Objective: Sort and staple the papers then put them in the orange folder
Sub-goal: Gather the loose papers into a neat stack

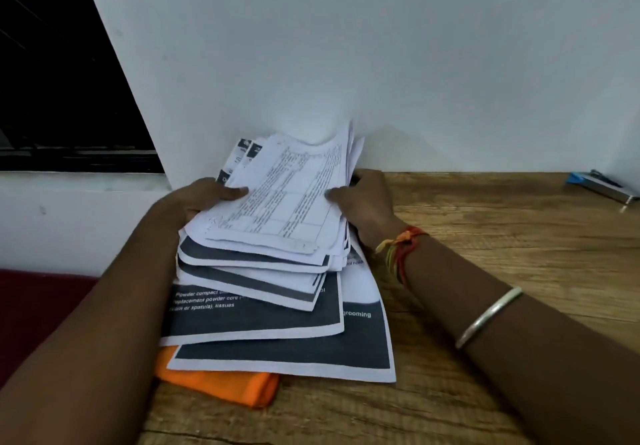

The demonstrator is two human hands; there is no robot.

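Head view, from left to right: a dark window point(52, 64) fills the upper left corner, with a white sill below it and a dark red surface point(38, 313) at the lower left edge. The left hand point(197, 199) grips the left edge of a loose stack of papers point(277, 209), thumb on top of the uppermost sheet and fingers underneath. That top sheet carries a printed table; its text is too blurred to read. The stack is fanned and uneven, its far end curling up against the white wall point(381, 46). Lower sheets with dark grey printed blocks spread toward the camera and rest on the wooden table point(485, 237). Beneath them, at the table's near-left corner, lies the orange folder point(221, 382), mostly covered by the papers, with only its lower edge showing. The right hand point(370, 202) holds the right edge of the same stack, thumb on top. Coloured threads point(401, 244) circle that wrist, and a silver bangle point(488, 316) sits further up the forearm. At the far right of the table, well apart from the papers, lies what looks like a stapler point(602, 186), silver with a blue end.
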